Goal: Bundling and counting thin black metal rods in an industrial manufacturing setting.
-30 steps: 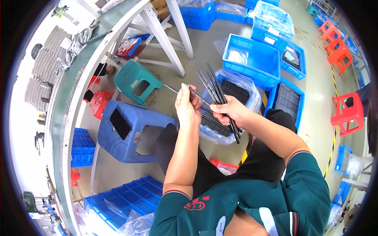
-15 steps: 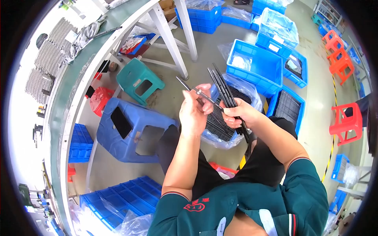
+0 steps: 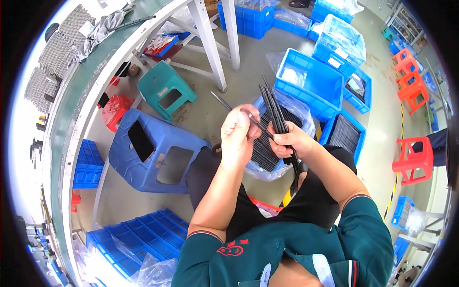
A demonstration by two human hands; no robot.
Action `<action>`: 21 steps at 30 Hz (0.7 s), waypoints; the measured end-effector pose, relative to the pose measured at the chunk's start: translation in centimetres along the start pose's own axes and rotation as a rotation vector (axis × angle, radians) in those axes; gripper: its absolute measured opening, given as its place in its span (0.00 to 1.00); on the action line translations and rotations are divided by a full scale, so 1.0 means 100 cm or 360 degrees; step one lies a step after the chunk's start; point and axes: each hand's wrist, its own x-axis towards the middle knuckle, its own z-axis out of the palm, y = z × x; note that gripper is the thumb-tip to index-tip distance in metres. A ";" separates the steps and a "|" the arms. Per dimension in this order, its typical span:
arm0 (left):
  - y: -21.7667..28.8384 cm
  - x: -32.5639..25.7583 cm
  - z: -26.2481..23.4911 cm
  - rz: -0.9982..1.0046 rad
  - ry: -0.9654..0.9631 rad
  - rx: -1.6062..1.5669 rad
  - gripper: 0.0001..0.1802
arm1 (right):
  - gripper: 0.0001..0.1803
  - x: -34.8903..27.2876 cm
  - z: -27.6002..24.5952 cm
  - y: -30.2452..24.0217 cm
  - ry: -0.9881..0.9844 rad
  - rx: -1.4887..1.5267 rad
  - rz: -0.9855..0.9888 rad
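your left hand is curled shut around one thin dark metal rod, which sticks out up and away past your knuckles. your right hand, just beside it and nearly touching, is clamped on a bundle of long black flat strips that fans upward from your fingers. directly beyond both hands sits a blue plastic crate lined with clear plastic and filled with more black strips. off to the left of your left hand stands a blue plastic stool, with a teal plastic stool farther out.
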 end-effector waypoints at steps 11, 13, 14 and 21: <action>-0.005 0.006 -0.008 0.0057 0.0245 0.0067 0.14 | 0.12 0.001 0.023 -0.002 0.0380 -0.0266 -0.0064; -0.003 0.007 -0.007 0.0008 0.0262 0.0143 0.14 | 0.12 -0.001 0.029 -0.005 0.0436 -0.0155 -0.0047; -0.002 0.008 -0.007 0.0009 0.0258 0.0147 0.14 | 0.11 -0.002 0.029 -0.008 0.0417 -0.0130 -0.0049; -0.001 0.011 -0.009 -0.0017 0.0499 0.0374 0.14 | 0.11 0.001 0.032 -0.006 0.0585 -0.0388 -0.0010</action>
